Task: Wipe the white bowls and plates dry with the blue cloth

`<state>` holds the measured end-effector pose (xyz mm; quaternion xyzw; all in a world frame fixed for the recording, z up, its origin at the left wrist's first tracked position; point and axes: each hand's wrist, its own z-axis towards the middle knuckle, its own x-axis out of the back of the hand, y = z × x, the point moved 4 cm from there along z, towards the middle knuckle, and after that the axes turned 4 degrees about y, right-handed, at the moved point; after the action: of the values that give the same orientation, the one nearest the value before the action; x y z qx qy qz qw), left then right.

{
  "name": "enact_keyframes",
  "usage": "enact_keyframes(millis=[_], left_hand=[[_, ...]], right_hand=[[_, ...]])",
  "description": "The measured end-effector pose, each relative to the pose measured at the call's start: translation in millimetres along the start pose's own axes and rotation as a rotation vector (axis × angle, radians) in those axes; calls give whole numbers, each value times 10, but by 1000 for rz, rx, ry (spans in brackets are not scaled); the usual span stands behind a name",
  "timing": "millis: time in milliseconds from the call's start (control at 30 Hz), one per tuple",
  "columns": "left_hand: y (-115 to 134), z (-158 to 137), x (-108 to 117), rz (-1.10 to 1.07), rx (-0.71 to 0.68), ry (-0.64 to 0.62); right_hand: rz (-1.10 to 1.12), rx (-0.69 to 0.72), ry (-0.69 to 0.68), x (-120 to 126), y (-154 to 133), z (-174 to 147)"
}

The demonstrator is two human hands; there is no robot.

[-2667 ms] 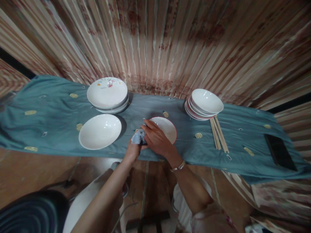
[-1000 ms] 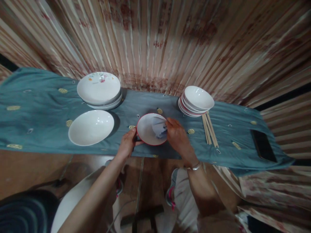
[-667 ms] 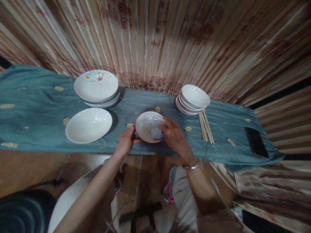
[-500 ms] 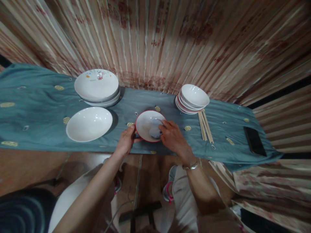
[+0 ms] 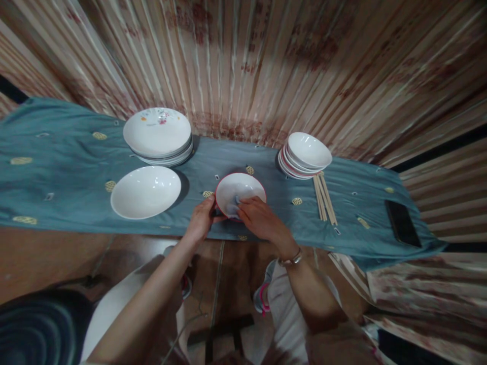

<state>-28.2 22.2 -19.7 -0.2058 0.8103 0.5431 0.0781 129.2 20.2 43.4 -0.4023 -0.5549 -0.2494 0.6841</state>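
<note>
The fingers of the left hand (image 5: 201,219) are closed on the left side of a red-rimmed white bowl (image 5: 243,185), the thumb at the rim and the rest curled low along the outside, partly hidden. The fingers of the right hand (image 5: 258,217) are bent inside the same bowl, closed on a bluish-grey cloth (image 5: 231,208) that lies against its inner surface; how tightly they pinch it cannot be told. A silvery bracelet (image 5: 292,259) circles the right wrist.

The bowl is at the middle of the worktop (image 5: 228,156), near its front edge, over a teal cover with yellow pineapple prints. To its left is a wide plain white bowl (image 5: 146,192), and just behind that a stack of white plates (image 5: 158,136), the top one flowered. To the right rear stands a stack of small bowls (image 5: 308,153), some red-rimmed, with wooden chopsticks (image 5: 324,200) just in front. A black smartphone (image 5: 403,223) lies farther right. Behind everything hangs a pleated, patterned curtain (image 5: 236,66).
</note>
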Motion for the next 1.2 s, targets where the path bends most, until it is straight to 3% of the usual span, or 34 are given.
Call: enact_keyframes(millis=[300, 567, 833, 1200], left_hand=[[-12, -3, 12, -1, -6, -8], [-26, 11, 24, -2, -15, -4], [-5, -10, 0, -26, -3, -7], [33, -57, -55, -71, 10, -58]], right_hand=[[167, 0, -5, -152, 58, 198], [-32, 12, -45, -140, -2, 376], [-181, -117, 25, -138, 166, 407], [-296, -216, -148, 56, 179, 163]])
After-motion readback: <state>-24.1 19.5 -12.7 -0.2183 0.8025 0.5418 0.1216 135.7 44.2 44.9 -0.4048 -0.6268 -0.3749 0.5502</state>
